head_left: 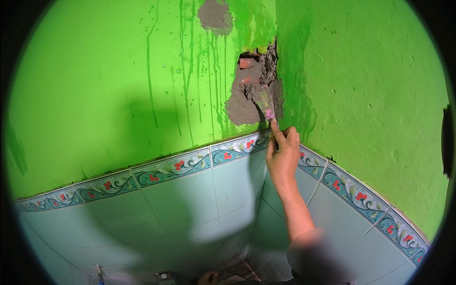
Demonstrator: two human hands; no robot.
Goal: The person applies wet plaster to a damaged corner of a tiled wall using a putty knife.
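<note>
One putty knife (264,100) meets grey mortar (241,112) on a green wall (95,85).

The right hand (285,153) grasps its handle in the fingers, index finger extended, the blade slanting up and left over the mortar near the corner, below exposed red brick (245,63). Floral border tiles (175,166) run just underneath; another mortar patch (215,17) sits higher on the wall. At the lower edge, the left hand (209,278) is too dim to tell whether its fingers hold anything.

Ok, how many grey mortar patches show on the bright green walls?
2: a smaller patch at the picture's top edge, and a larger patch lower to its right, partly hidden by the flat-bladed scraper.
</note>
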